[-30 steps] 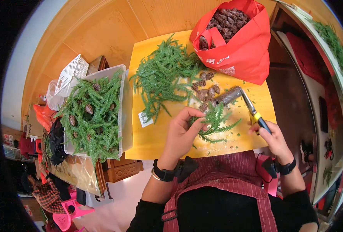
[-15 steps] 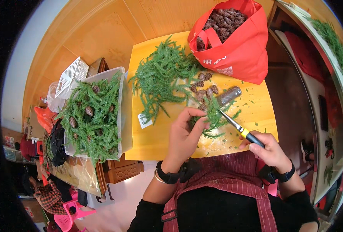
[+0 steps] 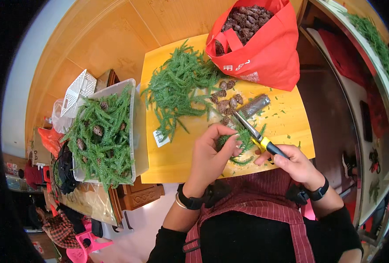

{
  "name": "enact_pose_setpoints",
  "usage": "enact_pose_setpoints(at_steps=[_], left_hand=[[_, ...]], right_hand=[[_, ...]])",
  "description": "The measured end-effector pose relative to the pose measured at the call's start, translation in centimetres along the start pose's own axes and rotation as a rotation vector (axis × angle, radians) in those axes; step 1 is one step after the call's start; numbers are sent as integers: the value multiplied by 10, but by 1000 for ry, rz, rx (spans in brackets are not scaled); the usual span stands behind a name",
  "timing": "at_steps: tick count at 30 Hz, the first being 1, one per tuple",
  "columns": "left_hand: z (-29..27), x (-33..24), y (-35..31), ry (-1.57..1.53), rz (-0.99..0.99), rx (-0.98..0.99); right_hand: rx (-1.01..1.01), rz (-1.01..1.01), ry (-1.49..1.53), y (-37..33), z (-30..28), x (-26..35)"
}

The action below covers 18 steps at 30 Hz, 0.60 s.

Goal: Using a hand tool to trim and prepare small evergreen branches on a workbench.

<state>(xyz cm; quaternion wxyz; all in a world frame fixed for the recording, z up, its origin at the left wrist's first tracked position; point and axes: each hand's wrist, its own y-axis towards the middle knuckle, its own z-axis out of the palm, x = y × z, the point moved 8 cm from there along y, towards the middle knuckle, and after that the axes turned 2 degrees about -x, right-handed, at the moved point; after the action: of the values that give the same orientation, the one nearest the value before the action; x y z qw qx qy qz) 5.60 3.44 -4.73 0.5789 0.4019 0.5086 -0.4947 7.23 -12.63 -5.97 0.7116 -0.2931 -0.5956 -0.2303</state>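
Thumb and fingers of my left hand (image 3: 208, 151) are closed on a green artificial pine sprig (image 3: 246, 141) near the table's front edge. In my right hand (image 3: 298, 165) is a pair of long-nose pliers (image 3: 268, 145) with black and yellow handles. The pliers' jaws cross over the sprig and point up and left toward several loose brown pine cones (image 3: 223, 105). Whether the jaw tips touch a cone or the sprig I cannot tell. Just beyond the jaws lies a dark cylindrical bundle (image 3: 254, 105) with a shiny surface.
A heap of green sprigs (image 3: 183, 81) covers the far left of the yellow table (image 3: 168, 166). Behind stands a red bag (image 3: 264, 61) full of pine cones. Left of the table is a clear plastic bin (image 3: 140, 140) of sprigs with cones. Green scraps dot the tabletop.
The pliers have shifted left and away from me, their tips now nearer the loose cones. My right hand moved left with them; my left hand still pinches the sprig. The view has shifted slightly.
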Motion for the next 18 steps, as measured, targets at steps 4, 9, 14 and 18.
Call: enact_pose_setpoints(at_steps=[4,9,14,18], left_hand=[[1,0,0,31,-61,6],[-1,4,2,58,-96,3],[-1,4,3,76,-106,17],[-2,5,2,131,-117,44]], right_hand=[[-27,-32,-46,3,1,-1],[-20,61,-119,4,2,-5],[19,7,107,8,3,-12],[-39,76,-1,9,5,-15]])
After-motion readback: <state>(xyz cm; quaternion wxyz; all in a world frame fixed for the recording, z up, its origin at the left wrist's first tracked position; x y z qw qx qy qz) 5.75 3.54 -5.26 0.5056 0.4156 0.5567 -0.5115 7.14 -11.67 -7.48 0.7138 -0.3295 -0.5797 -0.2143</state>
